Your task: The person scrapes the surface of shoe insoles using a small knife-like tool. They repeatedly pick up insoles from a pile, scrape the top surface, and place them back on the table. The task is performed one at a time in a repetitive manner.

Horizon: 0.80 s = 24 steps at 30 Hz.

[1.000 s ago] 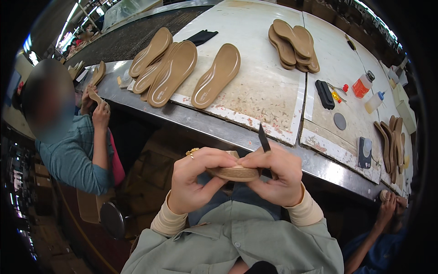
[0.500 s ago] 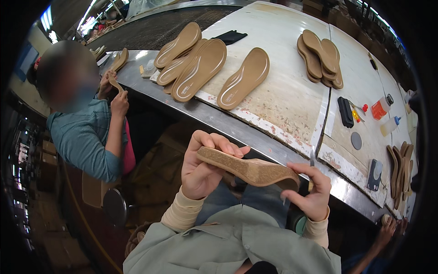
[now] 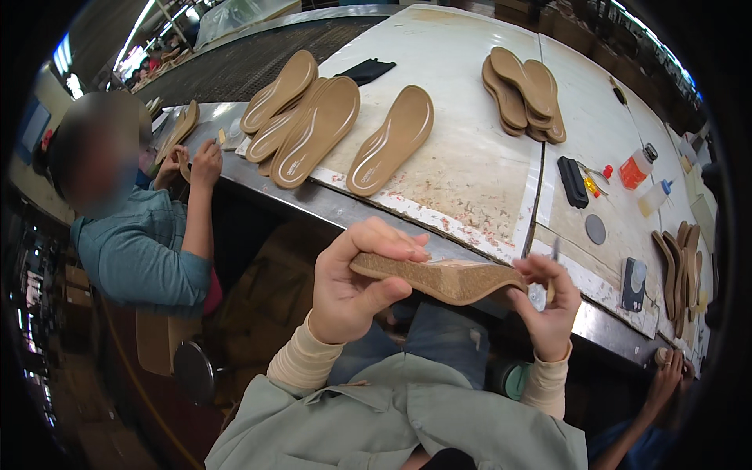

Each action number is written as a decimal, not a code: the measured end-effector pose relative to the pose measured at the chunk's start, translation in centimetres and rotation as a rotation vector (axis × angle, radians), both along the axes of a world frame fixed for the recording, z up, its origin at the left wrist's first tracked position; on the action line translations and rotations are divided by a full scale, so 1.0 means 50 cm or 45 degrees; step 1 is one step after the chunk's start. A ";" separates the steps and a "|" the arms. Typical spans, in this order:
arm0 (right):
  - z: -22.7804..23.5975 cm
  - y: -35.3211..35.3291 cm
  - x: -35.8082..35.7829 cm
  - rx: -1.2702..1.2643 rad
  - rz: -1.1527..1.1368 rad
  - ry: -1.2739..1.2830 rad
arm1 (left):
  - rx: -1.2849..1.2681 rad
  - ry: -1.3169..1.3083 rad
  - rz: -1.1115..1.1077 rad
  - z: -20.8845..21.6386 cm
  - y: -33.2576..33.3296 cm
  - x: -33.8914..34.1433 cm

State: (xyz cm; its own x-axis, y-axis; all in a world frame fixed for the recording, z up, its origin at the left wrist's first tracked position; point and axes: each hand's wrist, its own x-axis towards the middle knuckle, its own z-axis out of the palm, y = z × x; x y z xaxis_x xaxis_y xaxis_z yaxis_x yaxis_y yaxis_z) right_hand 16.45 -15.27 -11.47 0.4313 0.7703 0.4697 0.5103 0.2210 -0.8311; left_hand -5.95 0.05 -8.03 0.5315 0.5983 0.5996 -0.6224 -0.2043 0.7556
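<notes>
A tan cork footbed (image 3: 439,280) is held up sideways above my lap, its speckled cork edge facing me. My left hand (image 3: 356,274) is closed round its thicker end, thumb below and fingers over the top. At the thinner, curved end, my right hand (image 3: 548,301) pinches the rim between thumb and fingers. A slim tool with a grey metal tip (image 3: 556,250) sticks up from the right hand's fingers; its lower part is mostly hidden. On the table beyond lie a single footbed (image 3: 391,141) and a pile of footbeds (image 3: 317,133) to its left.
More footbeds are stacked at the back (image 3: 521,94) and stand at the far right (image 3: 678,270). A black case (image 3: 573,182), red bottle (image 3: 638,167), grey disc (image 3: 595,229) and phone (image 3: 633,283) lie on the table (image 3: 462,180). A co-worker (image 3: 145,243) sits at left; another person's arm (image 3: 654,392) shows lower right.
The footbed has tilted closer to level, its thinner end rising. My right hand has moved up and right and now pinches that end. The table scene has shifted left in view.
</notes>
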 end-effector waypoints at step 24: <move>-0.031 -0.320 0.370 0.039 -0.972 0.243 | 0.050 0.143 0.239 0.012 0.004 0.058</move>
State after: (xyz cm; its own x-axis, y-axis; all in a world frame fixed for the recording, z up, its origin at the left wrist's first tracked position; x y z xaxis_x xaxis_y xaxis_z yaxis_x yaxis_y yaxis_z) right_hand 34.93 -31.26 -13.00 0.9113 0.2166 0.3503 0.3792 -0.1090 -0.9189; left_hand -3.05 0.25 -7.44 0.4777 0.6705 0.5677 -0.4827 -0.3396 0.8073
